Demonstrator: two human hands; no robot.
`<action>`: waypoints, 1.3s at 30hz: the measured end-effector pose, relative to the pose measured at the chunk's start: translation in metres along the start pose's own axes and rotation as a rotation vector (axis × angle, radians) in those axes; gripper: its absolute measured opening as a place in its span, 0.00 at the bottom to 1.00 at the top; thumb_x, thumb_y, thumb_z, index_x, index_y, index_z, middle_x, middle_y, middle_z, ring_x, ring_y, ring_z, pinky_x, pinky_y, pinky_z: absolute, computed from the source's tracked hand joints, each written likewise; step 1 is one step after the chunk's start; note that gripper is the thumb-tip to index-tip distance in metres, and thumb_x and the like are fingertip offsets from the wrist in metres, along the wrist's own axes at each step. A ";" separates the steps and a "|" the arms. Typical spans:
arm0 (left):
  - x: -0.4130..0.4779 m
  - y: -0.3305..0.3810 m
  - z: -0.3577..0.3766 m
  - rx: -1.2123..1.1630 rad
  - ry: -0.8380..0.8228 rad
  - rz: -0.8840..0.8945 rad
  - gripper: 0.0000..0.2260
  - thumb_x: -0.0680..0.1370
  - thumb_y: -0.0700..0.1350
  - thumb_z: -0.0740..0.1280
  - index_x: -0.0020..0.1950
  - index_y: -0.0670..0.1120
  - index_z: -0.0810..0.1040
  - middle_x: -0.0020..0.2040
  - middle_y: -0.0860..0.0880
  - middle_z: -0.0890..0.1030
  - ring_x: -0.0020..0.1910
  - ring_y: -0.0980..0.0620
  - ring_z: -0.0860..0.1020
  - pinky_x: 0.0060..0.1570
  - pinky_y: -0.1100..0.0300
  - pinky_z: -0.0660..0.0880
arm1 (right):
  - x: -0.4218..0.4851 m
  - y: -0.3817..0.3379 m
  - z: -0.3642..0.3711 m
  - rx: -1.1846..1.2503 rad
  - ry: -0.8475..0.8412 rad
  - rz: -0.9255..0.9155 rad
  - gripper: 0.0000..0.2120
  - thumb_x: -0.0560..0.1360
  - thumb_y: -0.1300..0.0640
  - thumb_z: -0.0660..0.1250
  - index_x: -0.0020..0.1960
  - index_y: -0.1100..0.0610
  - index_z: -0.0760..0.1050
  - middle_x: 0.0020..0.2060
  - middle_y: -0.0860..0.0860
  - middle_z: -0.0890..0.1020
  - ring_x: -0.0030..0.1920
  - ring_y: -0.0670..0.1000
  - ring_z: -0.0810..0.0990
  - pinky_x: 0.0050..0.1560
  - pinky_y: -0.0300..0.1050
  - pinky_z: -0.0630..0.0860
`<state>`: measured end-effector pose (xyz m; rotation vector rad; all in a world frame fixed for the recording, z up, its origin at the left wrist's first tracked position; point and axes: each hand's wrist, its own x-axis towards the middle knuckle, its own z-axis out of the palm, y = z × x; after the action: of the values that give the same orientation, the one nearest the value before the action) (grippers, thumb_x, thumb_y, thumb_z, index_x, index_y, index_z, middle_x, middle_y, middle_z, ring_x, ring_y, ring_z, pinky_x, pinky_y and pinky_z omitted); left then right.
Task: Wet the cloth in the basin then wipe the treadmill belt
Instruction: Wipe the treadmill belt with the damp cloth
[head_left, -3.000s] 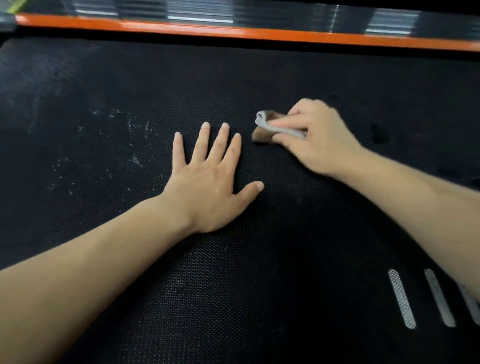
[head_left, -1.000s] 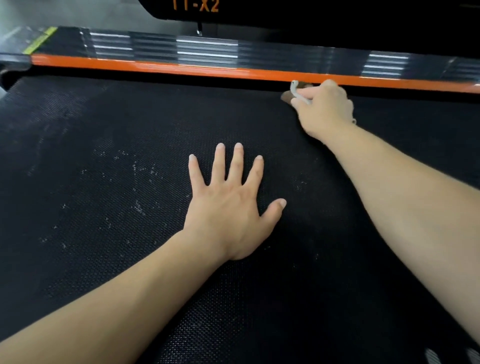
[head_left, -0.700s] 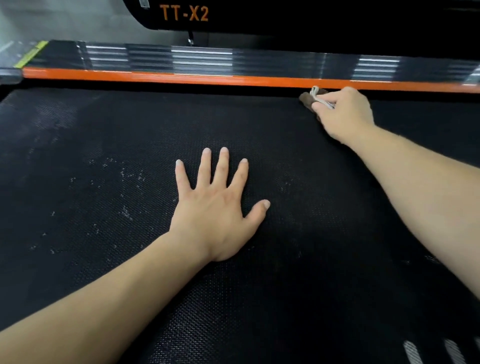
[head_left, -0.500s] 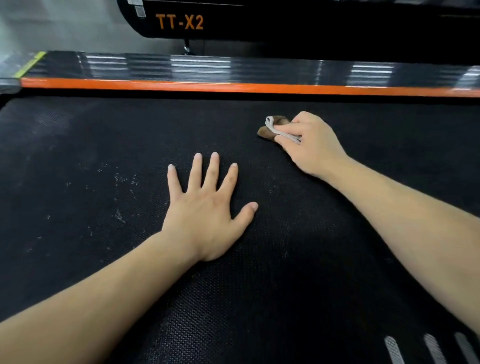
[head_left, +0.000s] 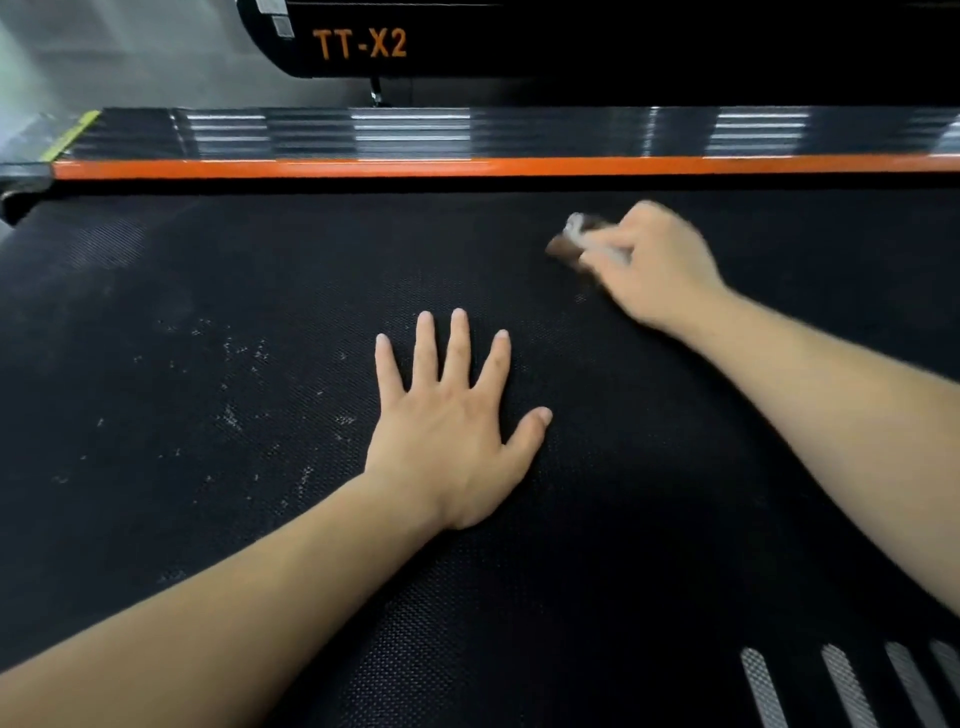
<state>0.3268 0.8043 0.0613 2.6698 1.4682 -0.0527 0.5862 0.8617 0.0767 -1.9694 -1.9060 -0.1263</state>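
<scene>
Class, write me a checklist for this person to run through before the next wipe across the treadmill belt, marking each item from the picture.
1. Right hand grips the cloth: ok.
2. Cloth down on the belt: ok, though blurred.
3. Left hand flat on the belt, apart from the cloth: ok.
4. White specks left of the left hand wiped off: not ok.
5. Cloth wet enough: cannot tell.
6. Basin close by: cannot tell, not in view.
</scene>
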 end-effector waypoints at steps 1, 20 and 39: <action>0.000 0.000 0.000 -0.002 0.007 0.000 0.37 0.77 0.71 0.39 0.82 0.54 0.42 0.83 0.43 0.41 0.80 0.39 0.35 0.74 0.33 0.36 | 0.016 0.011 0.000 -0.011 0.051 0.134 0.10 0.75 0.43 0.65 0.49 0.42 0.84 0.45 0.53 0.77 0.47 0.59 0.77 0.45 0.50 0.73; 0.000 0.003 0.001 -0.017 0.030 -0.009 0.37 0.76 0.71 0.37 0.82 0.57 0.43 0.83 0.44 0.43 0.81 0.40 0.38 0.75 0.33 0.39 | -0.045 -0.008 -0.013 0.167 -0.075 0.064 0.14 0.79 0.47 0.64 0.63 0.43 0.80 0.48 0.52 0.75 0.48 0.52 0.74 0.50 0.49 0.70; 0.001 0.000 0.002 -0.026 0.019 0.021 0.35 0.77 0.71 0.40 0.82 0.59 0.45 0.83 0.44 0.43 0.81 0.41 0.38 0.74 0.32 0.37 | -0.082 0.003 -0.028 0.054 0.059 0.334 0.12 0.77 0.42 0.61 0.56 0.35 0.80 0.47 0.52 0.74 0.49 0.60 0.76 0.52 0.57 0.75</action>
<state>0.3274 0.8043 0.0593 2.6720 1.4360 -0.0069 0.5897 0.7754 0.0748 -2.1877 -1.5031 -0.0388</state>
